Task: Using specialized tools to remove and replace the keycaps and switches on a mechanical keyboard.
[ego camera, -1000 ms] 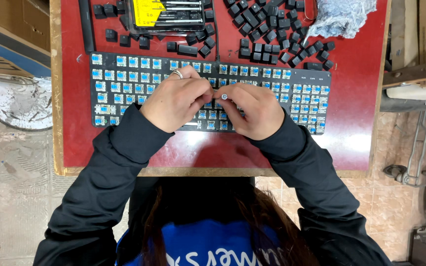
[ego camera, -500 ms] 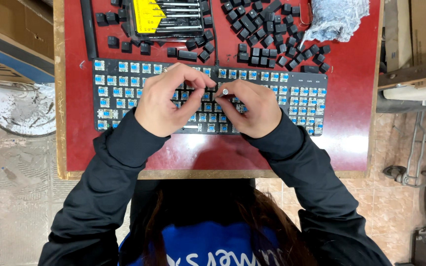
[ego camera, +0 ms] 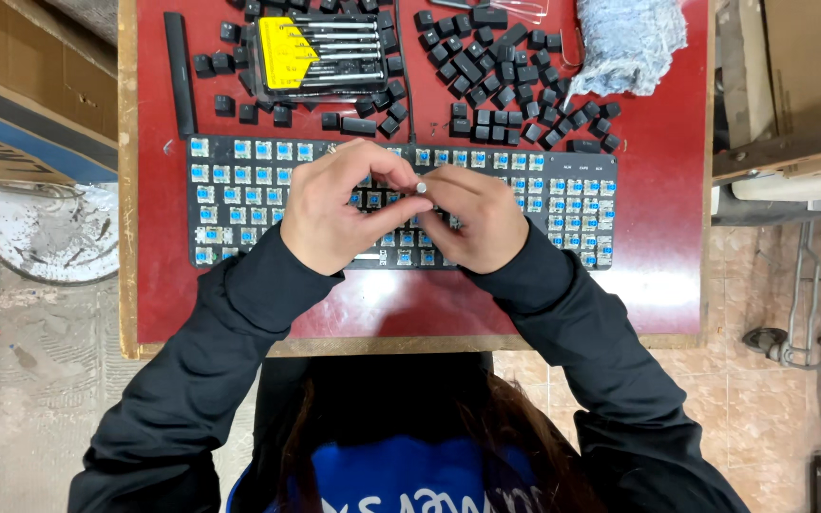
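Red table (ego camera: 677, 285) bears loose keycaps (ego camera: 486, 66) (screwdriver set (ego camera: 320, 57) too); both hands pinch a small metal piece (ego camera: 421, 187) over the keyboard (ego camera: 572, 204).

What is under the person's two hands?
Under the left hand and right hand lies a black keyboard with bare blue switches. The switches beneath the hands are covered. A small silver piece shows at the fingertips.

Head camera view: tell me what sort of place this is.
Probably a small repair workbench: a stripped keyboard on a red table, loose black keycaps, and a screwdriver set.
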